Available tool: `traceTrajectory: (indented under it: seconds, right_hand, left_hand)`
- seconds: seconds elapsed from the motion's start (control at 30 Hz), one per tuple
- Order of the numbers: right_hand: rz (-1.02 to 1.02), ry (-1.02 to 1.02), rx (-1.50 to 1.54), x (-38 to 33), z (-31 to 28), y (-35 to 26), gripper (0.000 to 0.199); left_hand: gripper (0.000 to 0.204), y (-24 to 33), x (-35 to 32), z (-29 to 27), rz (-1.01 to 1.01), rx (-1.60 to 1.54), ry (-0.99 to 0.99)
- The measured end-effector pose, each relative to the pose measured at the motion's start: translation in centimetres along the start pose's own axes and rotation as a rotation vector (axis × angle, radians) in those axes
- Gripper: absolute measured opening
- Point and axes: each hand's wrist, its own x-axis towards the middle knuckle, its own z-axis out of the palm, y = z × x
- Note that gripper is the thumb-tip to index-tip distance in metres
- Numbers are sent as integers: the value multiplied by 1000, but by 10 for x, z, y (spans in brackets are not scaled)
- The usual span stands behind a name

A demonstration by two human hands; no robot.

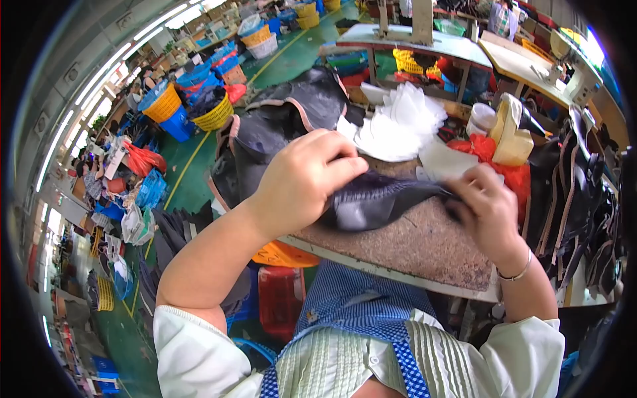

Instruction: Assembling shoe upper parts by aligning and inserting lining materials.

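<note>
A black leather piece with a row of ridges or stitches along its upper edge stretches between my hands, above the worn brown worktop. My left hand is closed, pinching the left end. At the other end, my right hand has its fingers bent round the narrow tip; they are somewhat smeared by motion. Behind the piece lies a fanned heap of white thin cut sheets, with a paler sheet nearer my right hand. Black leather pieces with pinkish edges are piled beyond my left hand.
On the worktop's far right stand a white cup, a yellowish block-shaped container and a red plastic bag. Dark strips hang at the right. An orange basket and a red crate sit below the edge.
</note>
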Motion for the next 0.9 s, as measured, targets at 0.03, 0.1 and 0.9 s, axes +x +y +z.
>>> traceTrajectory:
  seconds: [0.03,0.1,0.9]
  right_hand:
    - [-29,85,-238,-2,-9,-1,42]
    - [-66,79,-525,-10,-9,-9,44]
    - [102,-208,30,-100,115,-15,17]
  left_hand:
    - [26,3,0,9,147,107,42]
    - [30,8,-10,35,258,178,76]
    - [25,12,-89,145,-712,-343,-91]
